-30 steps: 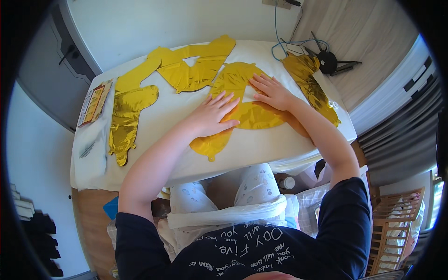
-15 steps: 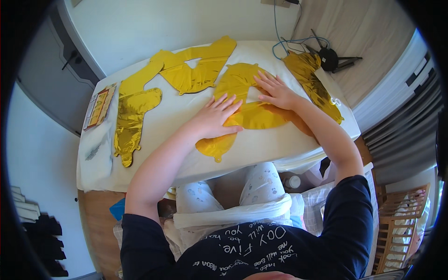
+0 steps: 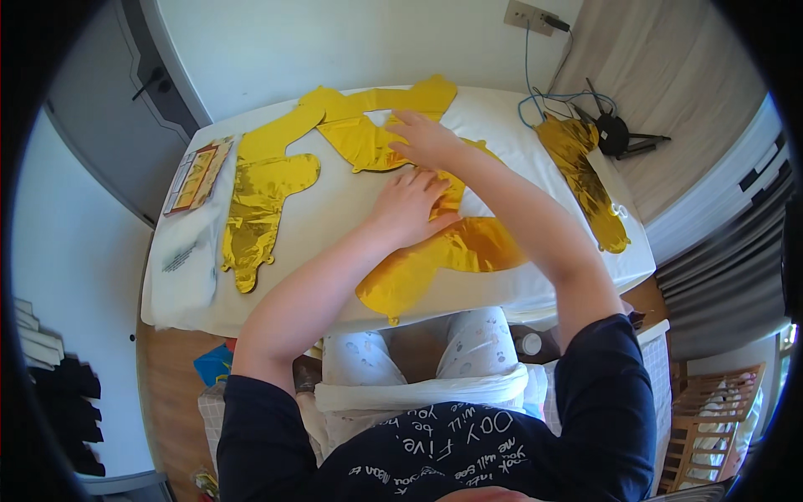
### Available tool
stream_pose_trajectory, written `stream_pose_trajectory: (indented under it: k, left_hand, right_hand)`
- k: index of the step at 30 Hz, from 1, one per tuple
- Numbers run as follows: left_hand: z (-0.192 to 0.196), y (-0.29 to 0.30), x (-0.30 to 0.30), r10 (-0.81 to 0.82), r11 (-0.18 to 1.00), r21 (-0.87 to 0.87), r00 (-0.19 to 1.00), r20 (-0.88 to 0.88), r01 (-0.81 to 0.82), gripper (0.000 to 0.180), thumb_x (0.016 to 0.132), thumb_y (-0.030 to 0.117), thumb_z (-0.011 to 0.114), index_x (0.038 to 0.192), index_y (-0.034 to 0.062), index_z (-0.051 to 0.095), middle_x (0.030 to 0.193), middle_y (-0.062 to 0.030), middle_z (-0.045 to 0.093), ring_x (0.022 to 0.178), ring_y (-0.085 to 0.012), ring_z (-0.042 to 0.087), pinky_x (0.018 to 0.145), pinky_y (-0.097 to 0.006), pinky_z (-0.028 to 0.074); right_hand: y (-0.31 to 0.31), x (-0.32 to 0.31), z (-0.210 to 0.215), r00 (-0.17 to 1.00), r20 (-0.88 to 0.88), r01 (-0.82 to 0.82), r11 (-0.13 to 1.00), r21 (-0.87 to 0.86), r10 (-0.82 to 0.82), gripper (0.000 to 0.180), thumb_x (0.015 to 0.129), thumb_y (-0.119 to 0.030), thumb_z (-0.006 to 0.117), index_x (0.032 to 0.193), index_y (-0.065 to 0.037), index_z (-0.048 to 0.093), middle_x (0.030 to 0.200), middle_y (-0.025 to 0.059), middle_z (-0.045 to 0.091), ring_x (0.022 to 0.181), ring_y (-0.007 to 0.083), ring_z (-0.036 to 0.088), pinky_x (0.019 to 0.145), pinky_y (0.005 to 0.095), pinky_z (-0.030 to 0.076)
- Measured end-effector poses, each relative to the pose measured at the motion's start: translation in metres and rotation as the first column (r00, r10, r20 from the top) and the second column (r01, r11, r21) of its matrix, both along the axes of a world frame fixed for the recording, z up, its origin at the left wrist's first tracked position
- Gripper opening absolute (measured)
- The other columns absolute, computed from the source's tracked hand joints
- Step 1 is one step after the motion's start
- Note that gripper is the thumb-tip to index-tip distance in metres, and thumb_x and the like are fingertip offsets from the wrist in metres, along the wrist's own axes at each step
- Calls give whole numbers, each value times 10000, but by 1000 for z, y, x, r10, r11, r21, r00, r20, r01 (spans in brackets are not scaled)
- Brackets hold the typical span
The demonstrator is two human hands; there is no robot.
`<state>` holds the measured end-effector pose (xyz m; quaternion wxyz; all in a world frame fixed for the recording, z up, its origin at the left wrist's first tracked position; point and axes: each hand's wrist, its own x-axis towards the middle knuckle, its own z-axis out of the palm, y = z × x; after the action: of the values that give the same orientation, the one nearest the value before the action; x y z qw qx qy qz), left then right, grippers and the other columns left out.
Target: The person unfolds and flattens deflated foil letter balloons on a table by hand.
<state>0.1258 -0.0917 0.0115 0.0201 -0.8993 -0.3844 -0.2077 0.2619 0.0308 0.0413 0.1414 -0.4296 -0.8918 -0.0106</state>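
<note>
A flat gold foil balloon point(image 3: 435, 259) lies on the white table point(image 3: 335, 217) in front of me. My left hand point(image 3: 410, 205) presses palm down on its middle, fingers spread. My right hand point(image 3: 427, 138) rests flat further back, over the balloon's far end and touching a second gold foil balloon point(image 3: 368, 125) that lies along the back of the table. Neither hand grips anything. A third gold balloon point(image 3: 259, 197) lies flat to the left, apart from both hands.
A crumpled gold foil balloon point(image 3: 585, 180) lies at the table's right edge. A flat printed package point(image 3: 196, 176) and a clear plastic sleeve point(image 3: 180, 259) sit at the left. A black tripod point(image 3: 615, 134) and blue cable point(image 3: 544, 100) are on the floor behind.
Both hands have moved away from me and leftward across the gold balloon. My right hand has reached from the balloon's right part up to the back balloon.
</note>
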Motion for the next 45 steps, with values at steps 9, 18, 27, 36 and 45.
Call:
stream_pose_trajectory:
  k: [9,18,27,36,45]
  left_hand:
    - [8,-1,-11,-196,955,-266,954,-226,133,916,952,739,459,1640,167,265,1717,-144,177,1597,-349,87,1282,-517,57]
    - [33,13,-34,-257,905,-390,950,-179,171,975,813,694,693,1582,170,401,1674,-109,315,1562,-306,244,1267,-517,174]
    - [42,33,-80,-258,869,-453,963,-74,198,937,695,618,848,1440,122,571,1529,-124,508,1421,-318,464,1202,-483,319]
    - [56,38,-106,189,884,-353,924,-331,-307,968,644,769,784,1346,123,618,1377,-113,602,1305,-324,543,1146,-528,336]
    - [9,52,-83,143,871,-425,954,-263,-247,1224,730,865,643,1640,138,267,1715,-167,163,1594,-369,75,1271,-557,44]
  right_hand:
    - [52,-53,-25,985,101,154,977,-151,-139,810,1018,-683,372,1632,-163,272,1704,122,224,1581,321,178,1267,557,174]
    - [85,-24,-27,986,152,83,988,-130,-63,821,1010,-675,387,1606,-117,309,1674,132,305,1568,327,222,1264,536,189]
    - [100,114,-42,962,122,261,953,-156,-244,831,1001,-659,422,1608,-103,309,1652,159,338,1551,322,263,1235,566,216]
    - [61,155,-25,948,115,317,887,-335,-295,769,1045,-619,383,1636,-139,272,1691,98,284,1584,285,177,1265,569,96]
    - [52,167,-52,923,126,382,907,-177,-364,751,1055,-622,341,1642,-160,264,1704,59,257,1580,314,185,1265,575,108]
